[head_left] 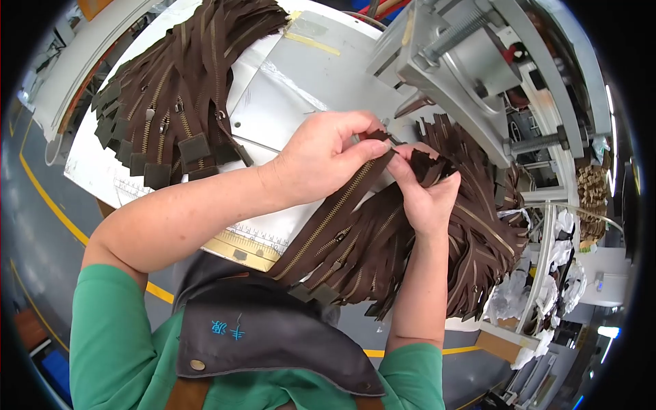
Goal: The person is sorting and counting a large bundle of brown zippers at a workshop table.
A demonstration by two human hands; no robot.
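Between thumb and fingers, my left hand (333,154) pinches the top end of a brown zipper tape with brass teeth (335,211). My right hand (428,189) meets it at the same end and also grips the gathered ends of several brown zippers. That bunch of zippers (369,241) hangs over the table's near edge, with dark square tabs at the lower ends. A further pile of brown zippers (479,205) lies to the right, partly behind my right hand. At the upper left, another fanned bundle of zippers (179,97) rests on the white table (87,154).
A metal machine (456,77) with threaded rods stands at the upper right, its pointed metal part (412,105) close beyond my hands. A ruler strip (246,246) runs along the table's near edge. Plastic-wrapped items (564,256) hang beside a rack on the right.
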